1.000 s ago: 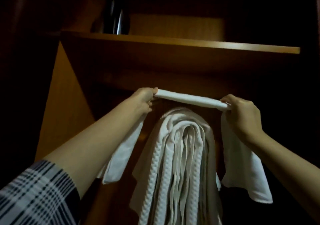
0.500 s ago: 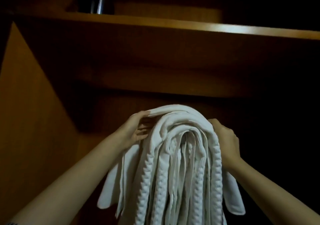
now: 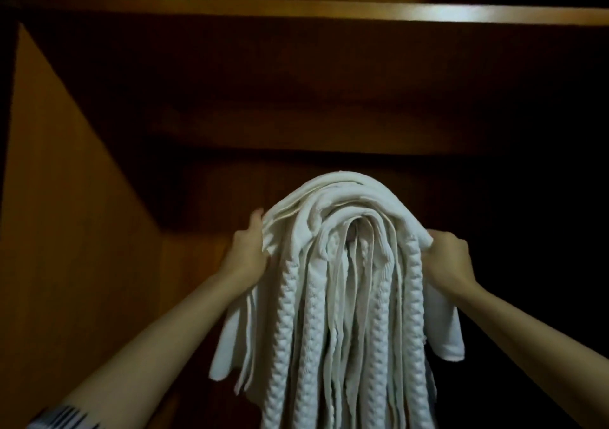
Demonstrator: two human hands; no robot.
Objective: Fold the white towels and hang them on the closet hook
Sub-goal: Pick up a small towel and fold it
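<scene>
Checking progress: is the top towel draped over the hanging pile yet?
Yes, the top towel lies over the hanging pile, with the left hand and right hand at its sides.

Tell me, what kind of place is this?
Probably inside a wooden closet: a shelf runs overhead, a brown side panel stands at the left, and white towels hang in a bunch.
</scene>
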